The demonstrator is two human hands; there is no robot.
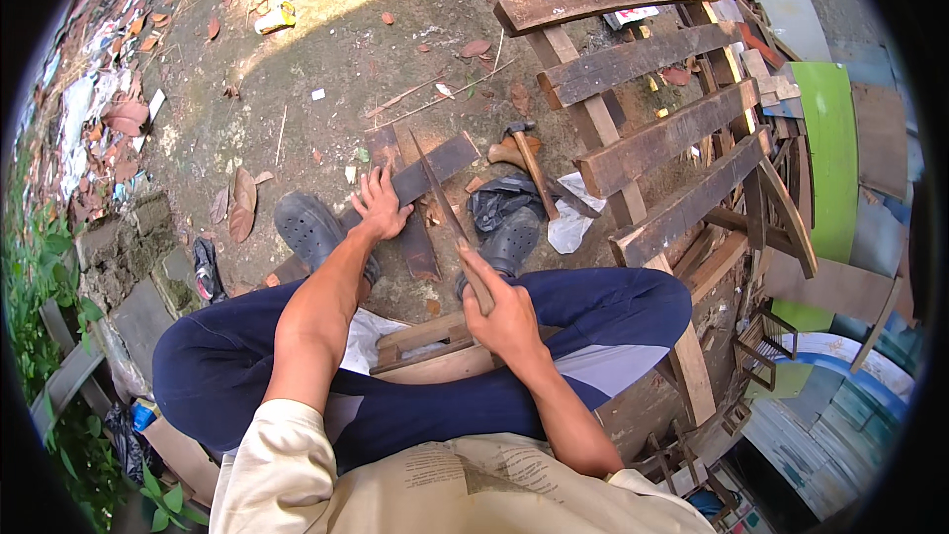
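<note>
My left hand (pixel 381 205) lies with spread fingers on a dark wooden plank (pixel 450 157), pressing it from above. That plank crosses over another dark board (pixel 419 249) on the ground between my feet. In my right hand (pixel 506 318) is a handsaw (pixel 438 186), gripped by its wooden handle. Its blade, seen nearly edge-on, points away from me and passes over the plank just right of my left hand. Whether the teeth touch the wood I cannot tell. A hammer (pixel 535 170) with a wooden handle lies beyond my right foot.
A slatted wooden frame (pixel 667 138) leans at the right. Black plastic (pixel 501 202) and white plastic (pixel 570 228) lie by my right shoe. Under my legs is a low wooden seat (pixel 440 368). Rubble (pixel 129 237) borders the left; dry leaves (pixel 242 203) litter the ground.
</note>
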